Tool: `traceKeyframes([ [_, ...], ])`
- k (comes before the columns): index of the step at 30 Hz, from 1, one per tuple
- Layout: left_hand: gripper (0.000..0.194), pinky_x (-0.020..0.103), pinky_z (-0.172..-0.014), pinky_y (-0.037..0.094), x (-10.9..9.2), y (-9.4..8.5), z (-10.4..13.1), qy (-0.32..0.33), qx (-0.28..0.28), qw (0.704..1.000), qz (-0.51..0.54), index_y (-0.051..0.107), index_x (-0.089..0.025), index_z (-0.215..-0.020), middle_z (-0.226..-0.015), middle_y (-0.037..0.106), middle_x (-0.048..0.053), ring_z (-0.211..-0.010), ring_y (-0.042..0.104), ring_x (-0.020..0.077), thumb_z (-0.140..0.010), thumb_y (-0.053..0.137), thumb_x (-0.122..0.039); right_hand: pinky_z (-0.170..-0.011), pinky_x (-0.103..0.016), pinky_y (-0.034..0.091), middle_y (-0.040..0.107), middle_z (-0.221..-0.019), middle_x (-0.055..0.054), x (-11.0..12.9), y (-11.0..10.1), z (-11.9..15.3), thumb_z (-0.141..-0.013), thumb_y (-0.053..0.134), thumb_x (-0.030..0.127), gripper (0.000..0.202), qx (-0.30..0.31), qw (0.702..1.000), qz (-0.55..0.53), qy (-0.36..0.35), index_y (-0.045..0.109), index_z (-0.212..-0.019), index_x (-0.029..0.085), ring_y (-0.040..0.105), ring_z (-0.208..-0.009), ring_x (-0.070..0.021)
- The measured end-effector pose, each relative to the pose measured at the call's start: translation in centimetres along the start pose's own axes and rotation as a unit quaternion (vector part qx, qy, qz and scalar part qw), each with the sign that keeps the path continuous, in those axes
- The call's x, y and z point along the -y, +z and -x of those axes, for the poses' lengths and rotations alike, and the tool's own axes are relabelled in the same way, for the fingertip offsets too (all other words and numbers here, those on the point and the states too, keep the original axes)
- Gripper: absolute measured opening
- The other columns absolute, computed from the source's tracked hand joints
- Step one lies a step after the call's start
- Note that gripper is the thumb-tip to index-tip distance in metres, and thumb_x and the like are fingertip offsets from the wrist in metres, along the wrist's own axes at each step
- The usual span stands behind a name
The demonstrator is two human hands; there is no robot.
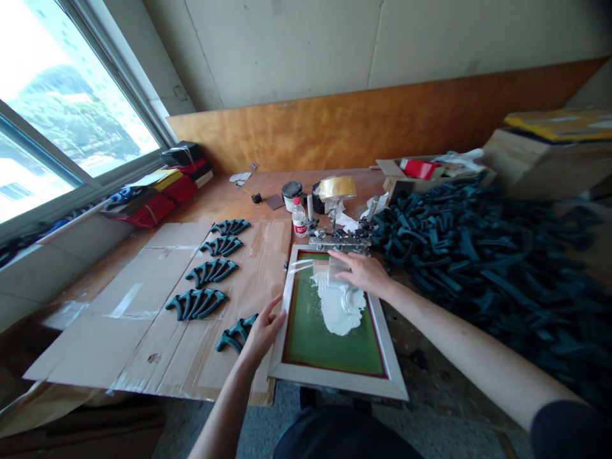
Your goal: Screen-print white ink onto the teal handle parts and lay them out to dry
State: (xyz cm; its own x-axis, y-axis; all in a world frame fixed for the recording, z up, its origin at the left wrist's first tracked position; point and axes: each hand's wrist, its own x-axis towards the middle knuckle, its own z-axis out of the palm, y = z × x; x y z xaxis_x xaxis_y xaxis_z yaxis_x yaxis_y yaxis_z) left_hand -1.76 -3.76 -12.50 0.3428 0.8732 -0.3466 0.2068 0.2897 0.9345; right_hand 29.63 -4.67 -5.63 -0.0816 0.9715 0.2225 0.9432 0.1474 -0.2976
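Note:
A screen-printing frame (278, 363) with a green mesh lies before me, hinged at its far end to a metal clamp (338, 244). White ink (340, 312) is spread in a thick patch over the upper middle of the mesh. My right hand (366, 274) grips a flat, see-through scraper (337, 270) at the far edge of the ink, index finger stretched along it. At the left rail of the frame, my left hand (262, 331) has its fingers closed on the edge. Just beyond that hand, dark green curved plastic parts (232, 336) lie on cardboard, partly hidden.
Several rows of the same parts (198, 304) lie on the cardboard sheet (129, 338) at left. A large heap of them (459, 242) fills the right side. Behind the clamp stand a bottle (299, 220), an ink tub (291, 191) and a tape roll (337, 187). Boxes (540, 162) stand at back right.

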Motion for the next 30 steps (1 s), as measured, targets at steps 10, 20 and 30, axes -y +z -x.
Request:
traceKeyframes([
  [10,0.051,0.027,-0.065,0.050,-15.5,1.5,-2.2,0.211,-0.076,0.963,0.150,0.064,-0.015,-0.102,-0.092,0.069,0.008,-0.081,0.064,0.0182,-0.085,0.050,-0.061,-0.060,-0.033,0.049,0.063,-0.076,-0.005,-5.7,1.1,5.7,-0.093,0.049,0.045,0.029,-0.055,0.991,0.025,0.121,0.064,-0.085,0.022,0.059,-0.068,-0.0205],
  [20,0.063,0.035,-0.063,0.053,-3.8,9.0,0.6,-0.101,0.064,0.982,0.145,0.068,-0.019,-0.102,-0.101,0.073,0.015,-0.090,0.069,0.0296,-0.068,0.063,-0.071,-0.067,-0.032,0.053,0.068,-0.083,-0.004,2.9,7.4,8.9,-0.095,0.045,0.029,0.019,0.003,0.991,0.074,0.111,0.059,-0.084,0.025,0.064,-0.079,-0.0202],
  [30,0.062,0.043,-0.073,0.059,4.8,3.0,3.5,-0.133,-0.184,0.960,0.166,0.063,-0.026,-0.092,-0.104,0.074,0.011,-0.091,0.072,0.0311,-0.061,0.060,-0.080,-0.081,-0.032,0.050,0.069,-0.096,-0.001,-0.8,0.9,8.1,-0.093,0.050,0.026,0.017,-0.052,0.998,0.045,-0.008,0.067,-0.092,0.030,0.061,-0.093,-0.0185],
])
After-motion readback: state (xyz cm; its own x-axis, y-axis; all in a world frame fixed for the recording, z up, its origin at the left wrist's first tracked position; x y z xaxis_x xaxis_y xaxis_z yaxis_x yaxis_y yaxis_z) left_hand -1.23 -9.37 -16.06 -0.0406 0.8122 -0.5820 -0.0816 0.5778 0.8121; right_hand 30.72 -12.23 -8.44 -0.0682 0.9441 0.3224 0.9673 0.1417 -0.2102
